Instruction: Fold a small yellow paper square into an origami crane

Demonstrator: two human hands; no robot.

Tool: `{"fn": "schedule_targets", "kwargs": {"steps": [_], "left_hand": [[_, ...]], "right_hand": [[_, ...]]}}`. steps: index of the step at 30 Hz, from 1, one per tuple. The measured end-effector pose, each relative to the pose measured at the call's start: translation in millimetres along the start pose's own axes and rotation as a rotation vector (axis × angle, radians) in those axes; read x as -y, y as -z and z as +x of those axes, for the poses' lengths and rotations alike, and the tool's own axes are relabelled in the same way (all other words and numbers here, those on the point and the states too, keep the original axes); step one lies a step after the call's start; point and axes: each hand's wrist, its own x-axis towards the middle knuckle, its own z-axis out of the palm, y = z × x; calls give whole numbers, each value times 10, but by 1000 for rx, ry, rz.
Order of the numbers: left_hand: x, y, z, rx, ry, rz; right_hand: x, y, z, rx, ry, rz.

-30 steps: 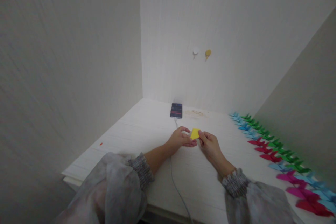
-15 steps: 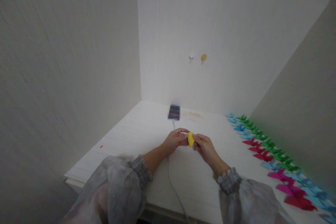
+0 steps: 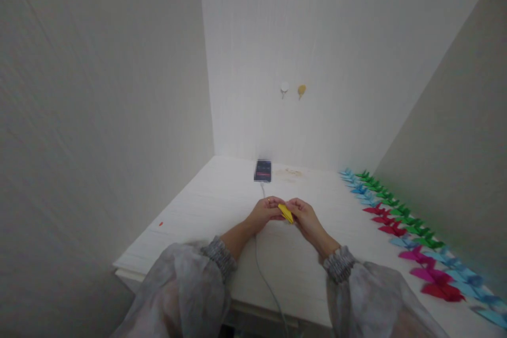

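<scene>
Over the pale, fine-grained wooden table [image 3: 198, 211], the left hand [image 3: 264, 213] and the right hand [image 3: 306, 217] meet fingertip to fingertip, both pinched shut on a small folded piece of yellow paper [image 3: 285, 213], a flat, narrow wedge held just above the tabletop between them. Beyond the hands a dark rectangular phone [image 3: 263, 170] lies flat, its thin grey cable [image 3: 264, 280] trailing toward the near edge. Along the right side runs a row of small pointed folded-paper figures in blue, green, red and magenta [image 3: 400, 222].
</scene>
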Motion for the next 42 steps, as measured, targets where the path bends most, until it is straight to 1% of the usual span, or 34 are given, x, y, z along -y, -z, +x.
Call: {"fn": "schedule_targets", "kwargs": {"steps": [4, 7, 9, 14, 19, 26, 33, 38, 42], "left_hand": [[-1, 43, 26, -73, -39, 26], [-11, 59, 41, -145, -106, 81], [-25, 52, 36, -181, -141, 116], [-65, 2, -4, -159, -150, 105], [-75, -9, -25, -140, -144, 69], [-53, 33, -49, -122, -139, 67], [-51, 63, -47, -92, -130, 103], [-21, 80, -16, -51, -106, 69], [10, 99, -1, -97, -108, 91]], "right_hand": [[71, -7, -42, 37, 41, -10], [69, -23, -52, 61, 118, -83], [31, -32, -43, 55, 201, -134], [-34, -7, -19, -10, 262, -201], [30, 45, -44, 7, 312, -211], [45, 65, -64, 22, 283, -106], [58, 65, -71, 31, 233, -81], [20, 77, -50, 41, 214, -96], [17, 67, -61, 33, 181, -77]]}}
